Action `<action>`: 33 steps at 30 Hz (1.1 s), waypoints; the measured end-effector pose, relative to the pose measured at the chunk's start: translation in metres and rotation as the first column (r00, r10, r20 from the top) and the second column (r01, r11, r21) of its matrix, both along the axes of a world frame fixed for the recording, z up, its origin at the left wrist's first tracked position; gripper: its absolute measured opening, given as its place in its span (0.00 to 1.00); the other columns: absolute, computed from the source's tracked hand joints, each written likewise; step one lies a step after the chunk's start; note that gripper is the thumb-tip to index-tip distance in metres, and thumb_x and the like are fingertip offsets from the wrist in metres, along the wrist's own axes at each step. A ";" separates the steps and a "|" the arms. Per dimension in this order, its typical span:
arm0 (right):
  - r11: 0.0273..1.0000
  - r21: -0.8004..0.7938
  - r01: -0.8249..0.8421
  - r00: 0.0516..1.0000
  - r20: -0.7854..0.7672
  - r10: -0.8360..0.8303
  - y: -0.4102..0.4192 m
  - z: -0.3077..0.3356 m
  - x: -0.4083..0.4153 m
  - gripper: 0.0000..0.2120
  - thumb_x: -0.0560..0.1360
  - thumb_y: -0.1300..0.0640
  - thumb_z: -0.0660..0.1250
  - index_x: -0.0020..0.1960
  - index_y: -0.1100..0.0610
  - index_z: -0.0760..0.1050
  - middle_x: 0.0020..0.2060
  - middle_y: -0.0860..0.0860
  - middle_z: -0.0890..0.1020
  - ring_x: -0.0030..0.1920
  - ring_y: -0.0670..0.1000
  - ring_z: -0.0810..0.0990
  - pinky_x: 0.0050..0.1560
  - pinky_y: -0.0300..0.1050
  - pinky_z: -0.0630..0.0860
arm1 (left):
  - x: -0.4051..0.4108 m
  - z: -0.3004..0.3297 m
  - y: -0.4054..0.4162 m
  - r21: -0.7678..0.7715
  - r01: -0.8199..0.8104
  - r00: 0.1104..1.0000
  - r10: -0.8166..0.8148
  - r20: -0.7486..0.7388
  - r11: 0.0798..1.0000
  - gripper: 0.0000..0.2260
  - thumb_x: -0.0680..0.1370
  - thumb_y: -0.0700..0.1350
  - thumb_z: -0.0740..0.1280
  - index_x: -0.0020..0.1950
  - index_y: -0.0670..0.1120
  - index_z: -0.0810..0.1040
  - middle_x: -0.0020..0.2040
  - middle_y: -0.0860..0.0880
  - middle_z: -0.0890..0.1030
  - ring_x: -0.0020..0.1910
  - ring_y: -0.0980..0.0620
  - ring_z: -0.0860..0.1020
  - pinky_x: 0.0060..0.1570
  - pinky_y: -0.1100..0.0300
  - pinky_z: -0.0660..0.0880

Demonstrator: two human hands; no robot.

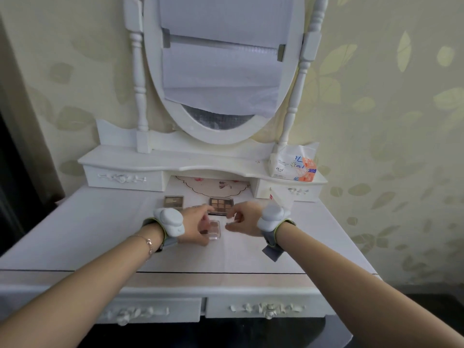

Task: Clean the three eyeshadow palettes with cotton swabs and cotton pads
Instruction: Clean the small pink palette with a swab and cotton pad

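Reaching forward from the near edge, two bare forearms stretch over the white desk [75,222], whose near front carries two drawers with carved flower trim. Each wrist wears a white tracker on a grey strap, and the left wrist also has a thin bracelet [148,243].

Near the middle of the desk, the left hand [194,226] curls its fingers round a small clear-cased palette [214,229] with pinkish pans, which lies on the desktop just beside the hand's right side. The right hand [242,218] hovers just right of that palette with its fingers bent; motion blur hides whether it pinches anything, so I cannot tell its hold.

Just beyond the hands lies a nine-pan brown palette [222,203], open, its near edge partly hidden by the fingertips. To the left of it, well apart, a beige palette [173,200] lies open on the desktop. A white packet with a red mark [275,194] stands behind the right wrist.

Farther back, a scalloped floral mat [213,185] sits in the recess between two small drawers. On the raised shelf at the right stands a tissue pack [293,163]. Behind it all rises an oval mirror [223,71], its glass mostly covered with white sheets, against leaf-patterned wallpaper.
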State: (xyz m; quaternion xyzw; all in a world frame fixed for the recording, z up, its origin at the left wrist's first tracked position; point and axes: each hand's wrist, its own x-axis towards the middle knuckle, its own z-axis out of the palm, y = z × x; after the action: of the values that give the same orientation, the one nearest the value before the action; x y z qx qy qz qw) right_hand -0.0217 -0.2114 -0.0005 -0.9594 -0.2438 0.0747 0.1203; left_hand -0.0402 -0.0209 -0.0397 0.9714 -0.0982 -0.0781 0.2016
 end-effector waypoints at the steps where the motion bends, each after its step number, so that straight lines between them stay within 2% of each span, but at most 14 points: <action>1: 0.998 -0.060 -0.027 1.000 -0.015 0.026 0.004 -0.003 -0.001 0.23 0.71 0.40 0.67 0.62 0.49 0.73 0.47 0.46 0.78 0.50 0.49 0.77 0.55 0.42 0.73 | -0.002 -0.003 -0.004 -0.031 0.009 1.000 -0.009 -0.004 0.999 0.37 0.67 0.48 0.73 0.72 0.48 0.59 0.57 0.53 0.74 0.56 0.52 0.74 0.56 0.60 0.71; 4: 0.963 -0.257 -0.077 0.996 -0.060 0.064 0.011 -0.009 -0.008 0.36 0.68 0.34 0.67 0.69 0.51 0.66 0.60 0.48 0.76 0.61 0.50 0.74 0.60 0.47 0.72 | -0.014 -0.011 -0.009 -0.114 0.021 1.000 -0.021 0.000 0.993 0.38 0.67 0.46 0.73 0.72 0.47 0.58 0.59 0.51 0.75 0.59 0.51 0.74 0.59 0.59 0.70; 7: 0.955 -0.286 -0.078 0.996 -0.068 0.061 0.014 -0.014 -0.011 0.41 0.64 0.31 0.68 0.70 0.51 0.66 0.63 0.46 0.75 0.63 0.50 0.73 0.62 0.47 0.71 | -0.020 -0.017 -0.011 -0.198 0.028 1.000 -0.026 0.014 0.980 0.38 0.66 0.45 0.74 0.72 0.47 0.59 0.58 0.51 0.75 0.60 0.52 0.74 0.60 0.60 0.70; 10: 0.950 -0.299 -0.087 0.995 -0.070 0.069 0.018 -0.019 -0.010 0.36 0.62 0.30 0.68 0.64 0.50 0.72 0.54 0.46 0.78 0.58 0.50 0.76 0.59 0.47 0.74 | -0.024 -0.022 -0.015 -0.248 0.045 0.999 -0.042 0.016 0.968 0.41 0.62 0.47 0.74 0.71 0.46 0.60 0.54 0.52 0.75 0.59 0.51 0.75 0.61 0.59 0.69; 13: 0.944 -0.305 -0.124 0.992 -0.045 0.116 0.019 -0.021 -0.008 0.29 0.64 0.33 0.69 0.56 0.51 0.77 0.46 0.45 0.76 0.52 0.51 0.78 0.54 0.46 0.76 | -0.024 -0.026 -0.017 -0.293 0.045 0.999 -0.037 0.034 0.955 0.42 0.59 0.52 0.70 0.71 0.46 0.60 0.52 0.54 0.74 0.59 0.51 0.75 0.62 0.59 0.69; 18: 0.922 -0.361 -0.141 0.990 -0.053 0.131 0.024 -0.022 0.000 0.27 0.63 0.33 0.69 0.52 0.53 0.79 0.45 0.47 0.80 0.49 0.51 0.79 0.54 0.48 0.78 | -0.026 -0.033 -0.015 -0.356 0.054 0.998 -0.038 0.054 0.933 0.46 0.53 0.61 0.64 0.69 0.46 0.62 0.52 0.54 0.74 0.59 0.53 0.74 0.62 0.62 0.68; 22: 0.925 -0.352 -0.142 0.990 -0.050 0.133 0.026 -0.019 0.004 0.26 0.62 0.35 0.70 0.49 0.54 0.80 0.43 0.49 0.81 0.47 0.51 0.80 0.50 0.46 0.78 | -0.028 -0.035 -0.015 -0.391 0.055 0.997 -0.030 0.071 0.919 0.46 0.54 0.61 0.63 0.69 0.45 0.62 0.53 0.53 0.75 0.60 0.54 0.74 0.64 0.60 0.67; 26: 0.931 -0.340 -0.133 0.991 -0.027 0.131 0.029 -0.022 0.007 0.26 0.59 0.36 0.70 0.46 0.56 0.80 0.34 0.46 0.74 0.37 0.50 0.73 0.43 0.43 0.76 | -0.028 -0.036 -0.014 -0.400 0.054 0.997 -0.027 0.075 0.915 0.45 0.54 0.60 0.63 0.69 0.44 0.63 0.49 0.57 0.73 0.60 0.53 0.74 0.63 0.61 0.67; 29: 0.931 -0.343 -0.125 0.992 -0.019 0.126 0.030 -0.021 0.008 0.27 0.58 0.37 0.71 0.47 0.57 0.79 0.35 0.46 0.74 0.35 0.49 0.72 0.43 0.43 0.76 | -0.029 -0.035 -0.015 -0.393 0.057 0.997 -0.033 0.069 0.918 0.45 0.55 0.60 0.63 0.69 0.44 0.62 0.48 0.59 0.73 0.61 0.54 0.73 0.63 0.63 0.66; 33: 0.931 -0.342 -0.129 0.991 -0.024 0.129 0.029 -0.022 0.011 0.26 0.59 0.38 0.72 0.47 0.57 0.79 0.35 0.46 0.74 0.35 0.49 0.72 0.43 0.43 0.76 | -0.026 -0.038 -0.013 -0.388 0.027 0.999 -0.012 0.042 0.921 0.43 0.56 0.59 0.66 0.69 0.46 0.63 0.50 0.56 0.74 0.62 0.53 0.73 0.65 0.57 0.68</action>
State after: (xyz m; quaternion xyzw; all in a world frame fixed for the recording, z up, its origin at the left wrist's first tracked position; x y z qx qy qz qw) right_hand -0.0112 -0.1822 -0.0228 -0.9476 -0.2894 0.1242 -0.0536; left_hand -0.0665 -0.0340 -0.0780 0.9124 -0.1253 -0.0401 0.3876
